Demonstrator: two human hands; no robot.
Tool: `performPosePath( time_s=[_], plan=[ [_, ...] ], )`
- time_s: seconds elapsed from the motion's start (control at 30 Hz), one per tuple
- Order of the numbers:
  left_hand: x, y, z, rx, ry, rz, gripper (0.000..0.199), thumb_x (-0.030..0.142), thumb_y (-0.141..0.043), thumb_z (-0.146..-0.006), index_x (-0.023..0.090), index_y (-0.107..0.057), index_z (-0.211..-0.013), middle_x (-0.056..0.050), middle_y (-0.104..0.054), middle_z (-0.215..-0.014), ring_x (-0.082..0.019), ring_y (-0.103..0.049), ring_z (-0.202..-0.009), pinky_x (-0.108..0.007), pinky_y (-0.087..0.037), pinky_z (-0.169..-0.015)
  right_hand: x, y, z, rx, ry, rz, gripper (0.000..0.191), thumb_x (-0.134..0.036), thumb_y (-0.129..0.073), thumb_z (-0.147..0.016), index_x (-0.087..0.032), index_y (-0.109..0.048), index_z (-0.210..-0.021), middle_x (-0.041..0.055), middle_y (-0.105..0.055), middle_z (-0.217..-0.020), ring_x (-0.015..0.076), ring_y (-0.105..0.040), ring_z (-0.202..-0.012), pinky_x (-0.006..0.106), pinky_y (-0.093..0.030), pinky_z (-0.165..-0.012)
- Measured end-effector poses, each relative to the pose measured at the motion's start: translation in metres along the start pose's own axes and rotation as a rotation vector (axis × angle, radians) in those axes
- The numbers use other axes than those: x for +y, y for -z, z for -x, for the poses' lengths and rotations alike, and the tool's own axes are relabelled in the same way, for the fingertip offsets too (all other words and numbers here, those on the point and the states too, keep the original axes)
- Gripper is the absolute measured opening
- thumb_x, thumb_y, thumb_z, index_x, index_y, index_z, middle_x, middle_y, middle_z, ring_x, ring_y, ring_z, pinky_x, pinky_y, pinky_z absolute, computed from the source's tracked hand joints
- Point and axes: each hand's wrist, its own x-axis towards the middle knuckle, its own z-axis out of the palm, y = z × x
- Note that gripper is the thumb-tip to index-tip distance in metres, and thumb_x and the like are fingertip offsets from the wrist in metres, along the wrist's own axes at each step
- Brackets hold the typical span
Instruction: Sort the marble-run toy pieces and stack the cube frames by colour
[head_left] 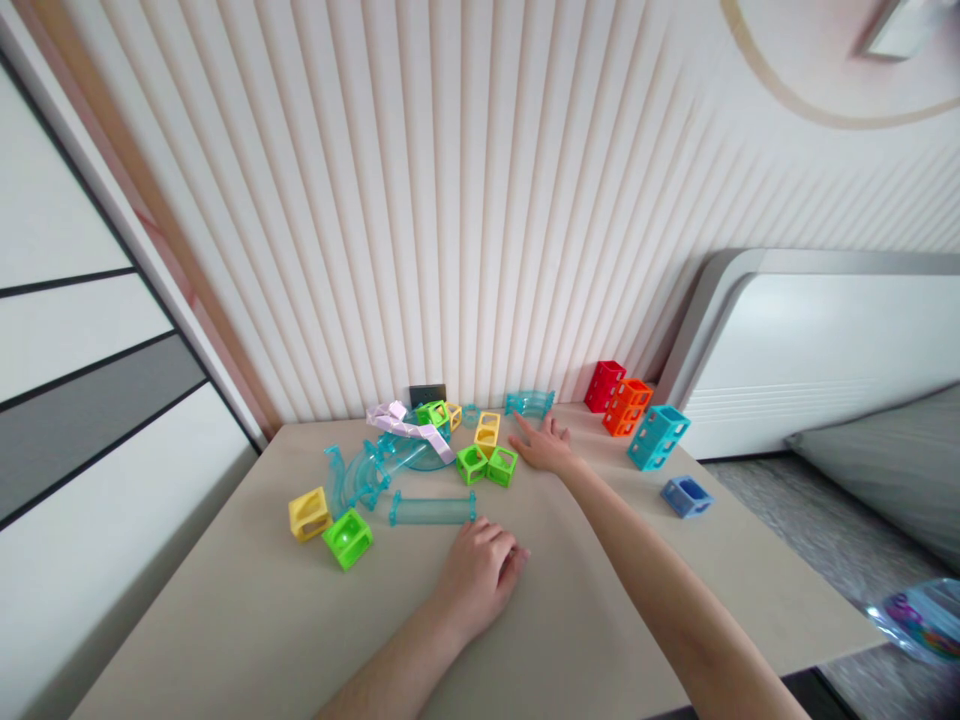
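Note:
My left hand (pixel 484 570) rests on the table with its fingers curled in, and nothing shows in it. Just beyond its knuckles lies a straight clear-teal track piece (pixel 433 509). My right hand (pixel 544 445) reaches to the back of the table, index finger stretched out and fingers apart. Its fingertip is at a curved teal track piece (pixel 529 403) by the wall; whether they touch I cannot tell. Left of that hand sit yellow frame blocks (pixel 487 430) and two green cube frames (pixel 502 466), side by side.
Left lie teal curved tracks (pixel 365 475), a lilac track (pixel 409 428), a yellow cube (pixel 310 514) and a green cube (pixel 348 539). At right stand red (pixel 604 386), orange (pixel 628 407) and teal (pixel 658 437) block stacks, with a blue block (pixel 687 496) nearer. A ribbed wall (pixel 450 200) borders the back.

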Motion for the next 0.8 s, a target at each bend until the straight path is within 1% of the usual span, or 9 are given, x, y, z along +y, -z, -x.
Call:
performPosePath(
  time_s=[0.1, 0.27, 0.37, 0.43, 0.53, 0.6, 0.67, 0.73, 0.8],
  plan=[
    [0.000, 0.000, 0.000, 0.000, -0.008, 0.001, 0.024, 0.027, -0.051, -0.098, 0.021, -0.065, -0.080, -0.004, -0.071, -0.080, -0.022, -0.062, -0.083, -0.036, -0.046, -0.077, -0.001, -0.001, -0.001, 0.001, 0.002, -0.006, 0.080, -0.075, -0.024, -0.094, -0.038, 0.004, -0.159, 0.0157, -0.003, -0.169, 0.0458, -0.014, -0.151, 0.067, -0.011, -0.111],
    [0.000, 0.001, -0.001, -0.005, 0.002, 0.014, 0.022, 0.028, -0.051, -0.099, 0.021, -0.065, -0.083, -0.004, -0.071, -0.082, -0.023, -0.063, -0.084, -0.036, -0.046, -0.078, -0.001, 0.001, 0.002, 0.002, 0.009, -0.023, 0.080, -0.073, -0.026, -0.096, -0.039, 0.009, -0.158, 0.0153, 0.001, -0.169, 0.0451, -0.013, -0.151, 0.069, -0.009, -0.111],
    [-0.001, 0.002, 0.000, 0.002, 0.008, 0.025, 0.020, 0.028, -0.050, -0.099, 0.021, -0.065, -0.088, -0.004, -0.071, -0.085, -0.022, -0.063, -0.086, -0.036, -0.047, -0.080, -0.001, 0.004, 0.010, 0.025, 0.026, -0.046, 0.078, -0.069, -0.032, -0.097, -0.039, 0.002, -0.160, 0.0144, 0.001, -0.170, 0.0457, -0.013, -0.151, 0.069, -0.011, -0.112],
    [-0.002, 0.003, -0.001, 0.009, 0.004, 0.023, 0.018, 0.027, -0.051, -0.099, 0.021, -0.065, -0.090, -0.004, -0.071, -0.087, -0.022, -0.064, -0.087, -0.036, -0.048, -0.081, -0.003, 0.007, 0.019, 0.058, 0.047, -0.064, 0.072, -0.062, -0.037, -0.099, -0.037, -0.011, -0.161, 0.0134, -0.001, -0.170, 0.0444, -0.013, -0.152, 0.067, -0.013, -0.113],
    [-0.003, 0.005, -0.001, 0.031, -0.016, 0.005, 0.016, 0.022, -0.050, -0.098, 0.021, -0.065, -0.091, -0.004, -0.070, -0.087, -0.022, -0.064, -0.087, -0.036, -0.049, -0.083, -0.010, 0.013, 0.036, 0.133, 0.088, -0.100, 0.056, -0.050, -0.031, -0.104, -0.031, -0.031, -0.157, 0.0116, -0.015, -0.168, 0.0359, -0.019, -0.153, 0.059, -0.017, -0.117],
    [-0.003, 0.008, -0.002, 0.052, -0.033, -0.015, 0.017, 0.019, -0.049, -0.097, 0.021, -0.064, -0.090, -0.004, -0.069, -0.085, -0.022, -0.063, -0.087, -0.036, -0.049, -0.082, -0.019, 0.016, 0.049, 0.182, 0.129, -0.130, 0.054, -0.046, -0.023, -0.106, -0.028, -0.038, -0.154, 0.0104, -0.028, -0.164, 0.0285, -0.027, -0.150, 0.048, -0.024, -0.118],
    [-0.004, 0.011, -0.003, 0.080, -0.051, -0.042, 0.019, 0.017, -0.047, -0.097, 0.021, -0.064, -0.090, -0.004, -0.068, -0.084, -0.022, -0.062, -0.087, -0.037, -0.050, -0.082, -0.032, 0.017, 0.062, 0.215, 0.180, -0.160, 0.054, -0.046, -0.021, -0.106, -0.028, -0.040, -0.153, 0.0081, -0.039, -0.159, 0.0238, -0.036, -0.147, 0.038, -0.030, -0.116],
    [-0.006, 0.016, -0.003, 0.119, -0.060, -0.071, 0.019, 0.016, -0.046, -0.097, 0.021, -0.064, -0.092, -0.005, -0.067, -0.086, -0.023, -0.062, -0.089, -0.038, -0.050, -0.084, -0.046, 0.013, 0.075, 0.241, 0.219, -0.181, 0.054, -0.049, -0.026, -0.105, -0.029, -0.040, -0.153, 0.0069, -0.043, -0.157, 0.0233, -0.038, -0.145, 0.035, -0.032, -0.115],
    [-0.010, 0.021, -0.003, 0.162, -0.055, -0.095, 0.019, 0.015, -0.046, -0.096, 0.020, -0.065, -0.097, -0.006, -0.067, -0.090, -0.024, -0.062, -0.092, -0.040, -0.051, -0.086, -0.057, 0.005, 0.087, 0.272, 0.231, -0.198, 0.055, -0.051, -0.035, -0.103, -0.029, -0.041, -0.153, 0.0078, -0.040, -0.159, 0.0262, -0.038, -0.145, 0.037, -0.032, -0.116]
  ],
)
